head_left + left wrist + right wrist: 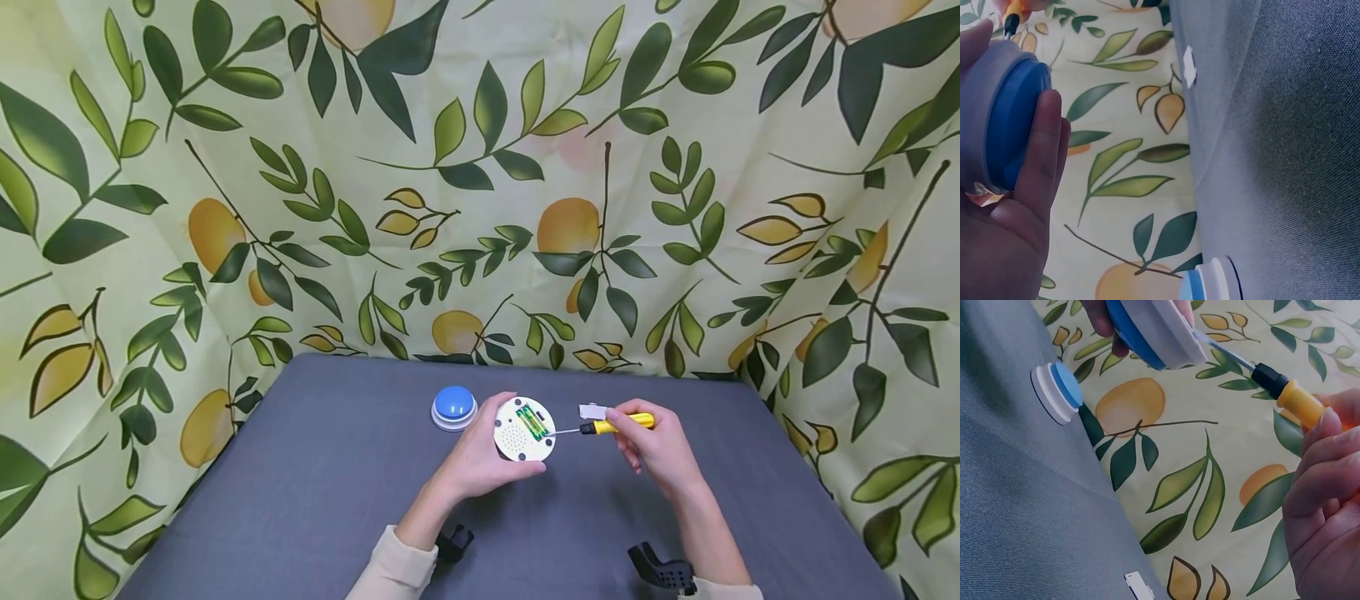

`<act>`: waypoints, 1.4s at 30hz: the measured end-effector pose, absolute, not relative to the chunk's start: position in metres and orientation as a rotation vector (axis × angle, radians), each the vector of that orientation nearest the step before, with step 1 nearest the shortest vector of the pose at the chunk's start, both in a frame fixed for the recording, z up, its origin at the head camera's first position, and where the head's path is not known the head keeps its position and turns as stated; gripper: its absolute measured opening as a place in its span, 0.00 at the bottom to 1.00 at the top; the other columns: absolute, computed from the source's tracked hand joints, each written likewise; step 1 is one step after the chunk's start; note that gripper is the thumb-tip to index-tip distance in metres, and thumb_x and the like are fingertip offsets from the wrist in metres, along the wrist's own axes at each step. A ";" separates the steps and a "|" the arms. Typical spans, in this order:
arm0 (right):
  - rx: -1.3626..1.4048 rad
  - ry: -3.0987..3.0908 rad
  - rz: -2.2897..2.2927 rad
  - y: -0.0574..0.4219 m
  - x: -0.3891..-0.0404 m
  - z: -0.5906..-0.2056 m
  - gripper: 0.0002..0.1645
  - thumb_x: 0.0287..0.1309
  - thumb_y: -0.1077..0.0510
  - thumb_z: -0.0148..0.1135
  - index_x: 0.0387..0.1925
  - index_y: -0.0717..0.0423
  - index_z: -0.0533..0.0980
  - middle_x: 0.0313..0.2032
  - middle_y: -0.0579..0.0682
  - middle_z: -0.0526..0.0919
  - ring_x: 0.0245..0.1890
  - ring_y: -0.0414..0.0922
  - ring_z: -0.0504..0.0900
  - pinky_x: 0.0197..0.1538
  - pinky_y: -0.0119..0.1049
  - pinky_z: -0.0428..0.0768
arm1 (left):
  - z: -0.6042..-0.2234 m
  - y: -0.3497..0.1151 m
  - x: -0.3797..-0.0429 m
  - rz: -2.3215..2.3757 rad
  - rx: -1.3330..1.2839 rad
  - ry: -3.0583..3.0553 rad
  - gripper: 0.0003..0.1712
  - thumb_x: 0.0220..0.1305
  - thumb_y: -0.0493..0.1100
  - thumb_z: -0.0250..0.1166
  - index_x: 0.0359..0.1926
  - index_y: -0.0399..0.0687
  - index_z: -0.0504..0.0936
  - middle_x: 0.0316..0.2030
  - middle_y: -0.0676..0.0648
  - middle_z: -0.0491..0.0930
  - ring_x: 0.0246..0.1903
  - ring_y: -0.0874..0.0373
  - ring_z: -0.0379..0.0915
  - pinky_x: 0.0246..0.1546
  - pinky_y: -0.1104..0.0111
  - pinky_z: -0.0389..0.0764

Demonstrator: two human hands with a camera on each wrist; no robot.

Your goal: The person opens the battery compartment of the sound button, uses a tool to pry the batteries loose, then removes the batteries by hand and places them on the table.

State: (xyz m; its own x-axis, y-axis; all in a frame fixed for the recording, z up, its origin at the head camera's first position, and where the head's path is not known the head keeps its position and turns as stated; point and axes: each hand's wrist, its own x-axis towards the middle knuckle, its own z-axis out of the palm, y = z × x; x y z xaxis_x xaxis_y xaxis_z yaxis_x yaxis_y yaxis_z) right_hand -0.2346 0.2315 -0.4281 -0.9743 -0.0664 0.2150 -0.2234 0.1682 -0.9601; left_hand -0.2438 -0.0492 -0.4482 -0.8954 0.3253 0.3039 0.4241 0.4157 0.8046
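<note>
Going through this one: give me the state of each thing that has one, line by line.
Held button: off the table, underside facing the head camera, battery compartment open
Batteries: in the compartment, exposed
Screwdriver: held, tip at or near the compartment's edge
Other button: on the table, upright, blue top up
Small white cover: off, lying on the table
Left hand: gripping the held button
Right hand: holding the screwdriver

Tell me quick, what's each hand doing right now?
Left hand: holding the round blue-and-white device, battery side up.
Right hand: holding the yellow-handled screwdriver, tip at the device.
</note>
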 end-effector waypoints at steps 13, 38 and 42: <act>0.256 -2.415 1.808 0.233 -0.235 -0.429 0.15 0.63 0.55 0.70 0.38 0.65 0.78 0.17 0.52 0.74 0.13 0.45 0.70 0.17 0.37 0.73 | -0.452 -0.051 -0.246 -1.574 -0.711 -2.566 0.58 0.43 0.54 0.83 0.72 0.49 0.63 0.56 0.54 0.75 0.50 0.59 0.72 0.53 0.62 0.72; 0.586 -2.215 1.719 0.233 -0.235 -0.440 0.07 0.61 0.70 0.67 0.41 0.62 0.79 0.25 0.51 0.76 0.20 0.45 0.72 0.23 0.36 0.72 | -0.453 -0.056 -0.250 -1.706 -0.648 -2.536 0.54 0.44 0.53 0.82 0.71 0.50 0.64 0.53 0.53 0.76 0.49 0.58 0.74 0.51 0.63 0.72; 0.600 -2.188 1.787 0.235 -0.235 -0.438 0.06 0.63 0.71 0.64 0.41 0.63 0.78 0.24 0.53 0.76 0.20 0.46 0.73 0.23 0.38 0.74 | -0.453 -0.056 -0.250 -1.735 -0.674 -2.513 0.54 0.45 0.52 0.82 0.71 0.49 0.65 0.54 0.52 0.76 0.49 0.58 0.73 0.52 0.63 0.71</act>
